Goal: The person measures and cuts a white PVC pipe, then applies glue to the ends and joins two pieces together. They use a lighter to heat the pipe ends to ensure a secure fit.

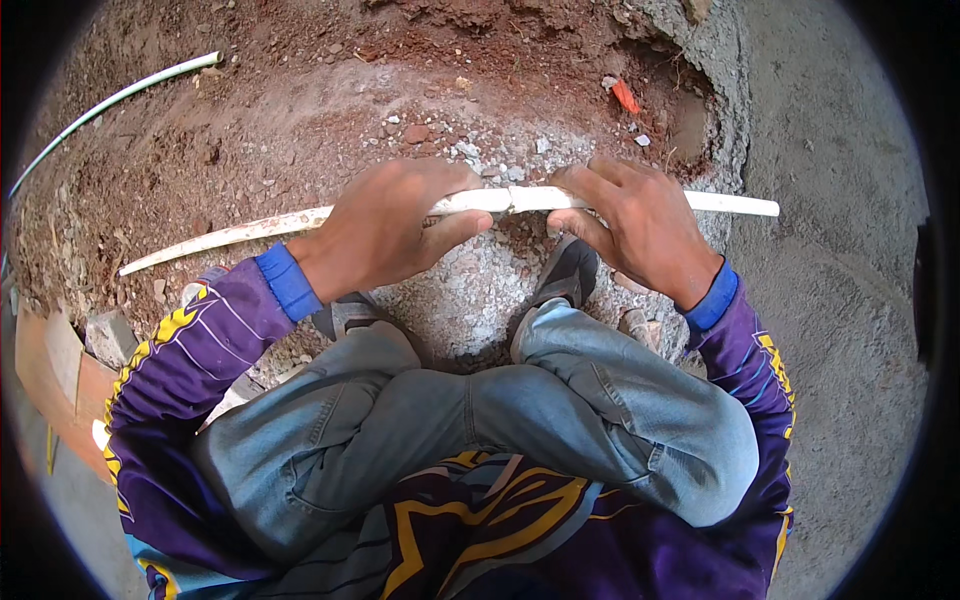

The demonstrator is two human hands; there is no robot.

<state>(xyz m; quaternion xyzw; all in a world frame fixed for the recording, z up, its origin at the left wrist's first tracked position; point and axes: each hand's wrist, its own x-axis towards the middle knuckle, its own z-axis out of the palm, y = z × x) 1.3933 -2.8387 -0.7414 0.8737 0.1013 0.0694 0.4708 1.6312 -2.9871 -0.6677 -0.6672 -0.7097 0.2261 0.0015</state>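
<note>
A long white plastic pipe (245,234) runs crosswise in front of me, its left stretch smeared with brown dirt. Near its middle is a thicker collar-like joint (507,199). My left hand (385,222) is wrapped round the pipe just left of that joint, thumb pointing toward it. On the other side my right hand (630,220) grips the pipe, thumb beneath and fingers over the top. A clean white end (740,204) sticks out past my right hand. Both palms hide parts of the pipe.
Another pale pipe (110,105) lies on the reddish soil at the left. An orange-red scrap (625,96) rests by a dug hollow. Rough concrete (830,300) spreads along the right. At lower left are a broken block (111,338) and a brown board (92,390).
</note>
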